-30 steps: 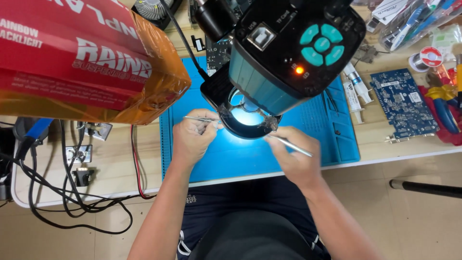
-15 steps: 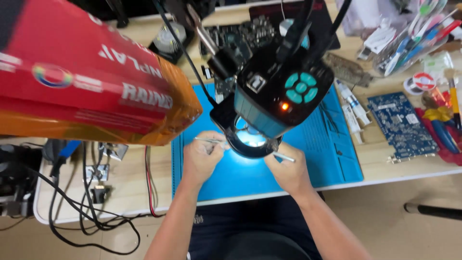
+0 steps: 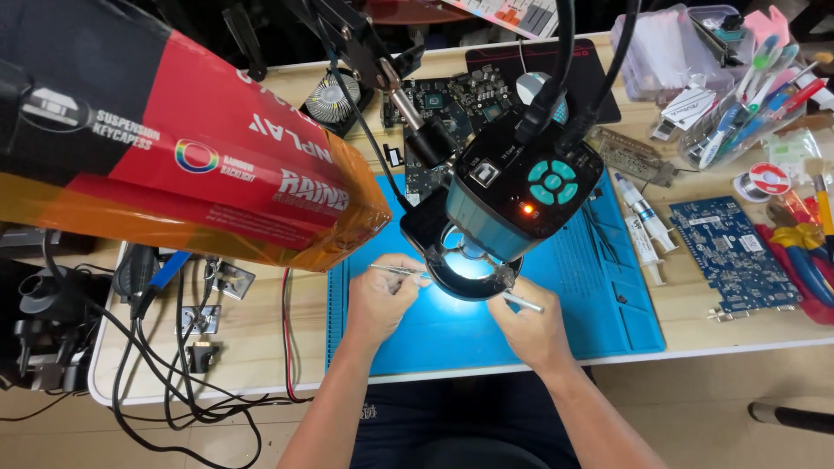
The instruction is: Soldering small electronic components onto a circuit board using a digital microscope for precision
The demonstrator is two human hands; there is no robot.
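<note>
My left hand (image 3: 382, 295) pinches fine tweezers (image 3: 398, 271), their tips pointing right toward the lit circle under the microscope (image 3: 512, 204). My right hand (image 3: 530, 326) is clenched round a slim metal tool (image 3: 521, 302); its handle end sticks out to the right, and its working end runs left under the ring light (image 3: 473, 276), where I cannot see it. Both hands rest on the blue mat (image 3: 608, 313), near its front edge and about midway along it. The piece being worked on lies beneath the microscope head, hidden from this view, so its kind and condition cannot be told. Judged from the posture, the work is mid-course: both tools are brought to the lit spot, and nothing has been set down or lifted clear on the mat. What has been finished and what remains under the lens cannot be read here. At the mat's back edge lies a dark circuit board (image 3: 452, 100), with a round fan (image 3: 334, 100) toward the table's back left. Two syringes (image 3: 643, 221) lie at the mat's right edge, and a blue board (image 3: 734, 252) sits just beyond, toward the table's right edge. A red box (image 3: 200, 165) looms in the foreground at left, and cables (image 3: 182, 347) trail over the table's left front corner.
</note>
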